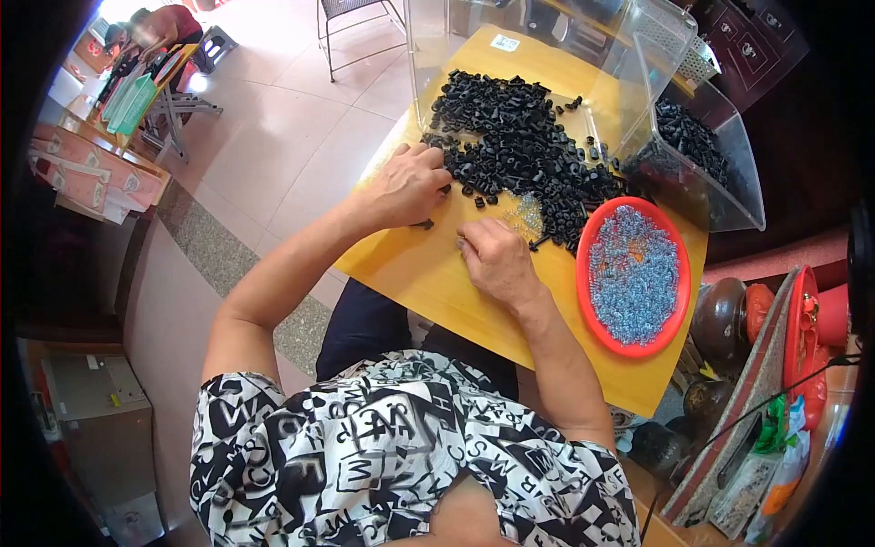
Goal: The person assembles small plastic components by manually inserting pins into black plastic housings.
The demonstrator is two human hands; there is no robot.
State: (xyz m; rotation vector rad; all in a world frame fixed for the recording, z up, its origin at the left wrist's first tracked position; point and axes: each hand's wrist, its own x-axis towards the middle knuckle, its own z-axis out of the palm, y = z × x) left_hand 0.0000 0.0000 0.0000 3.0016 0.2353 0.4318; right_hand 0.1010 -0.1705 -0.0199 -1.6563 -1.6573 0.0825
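Small black plastic parts [510, 128] lie in a large heap on the yellow table [401, 273]. My left hand [410, 185] is at the heap's near left edge, fingers curled, with a small black part showing at the fingertips. Closer to me, my right hand [499, 262] is closed in a pinch just above the table; whatever lies between its fingertips is too small to make out. Beside it, tiny clear pieces [526, 217] are scattered against the heap. A red oval tray [583, 283] on the right holds many more clear bluish pieces [638, 292].
A clear plastic bin [743, 182] with more black parts stands beyond the tray. Another clear box [428, 55] borders the table's far side. Jars [720, 310] and red containers crowd the right. Far left, another person [164, 32] bends over a table.
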